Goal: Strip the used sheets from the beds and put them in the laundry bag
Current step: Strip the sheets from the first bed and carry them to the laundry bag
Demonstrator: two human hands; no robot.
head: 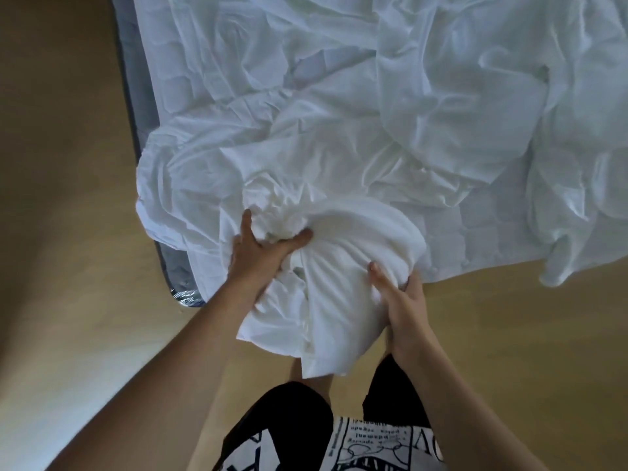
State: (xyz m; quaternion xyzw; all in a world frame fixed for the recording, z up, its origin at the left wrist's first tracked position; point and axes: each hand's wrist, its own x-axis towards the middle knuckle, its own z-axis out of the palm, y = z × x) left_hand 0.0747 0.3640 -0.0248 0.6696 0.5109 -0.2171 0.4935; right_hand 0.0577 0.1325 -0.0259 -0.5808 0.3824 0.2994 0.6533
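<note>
At 9 o'clock we see bare tan floor [68, 198], running from the left edge to the mattress [144, 107]. Its grey side shows as a narrow strip from 11 o'clock down to a rounded corner near 8 o'clock, where a shiny crinkled patch catches the light.

Moving right, the white sheet [339, 96] covers the mattress top from 11 o'clock across to 2 o'clock, heavily creased, with loose folds spilling over the near edge at 3 o'clock. Quilted mattress surface shows beneath it just right of centre.

Near the middle, we hold a bunched part of that sheet, pulled off the near edge and hanging over the floor toward our legs. Our left hand [261, 256] grasps the gathered top of the bundle, thumb and fingers curled into the folds. Our right hand [402, 307] grips the bundle's right side, fingers pressed into the cloth and thumb wrapped behind. Both forearms reach in from 6 o'clock, and the bundle hides part of the mattress edge.

At 6 o'clock we see black shorts [292, 423] and a black-and-white printed shirt [373, 447]. The shirt carries lines of small text, upside down to us and too blurred to read.

At 4 o'clock, more tan floor lies beyond the right arm.
</note>
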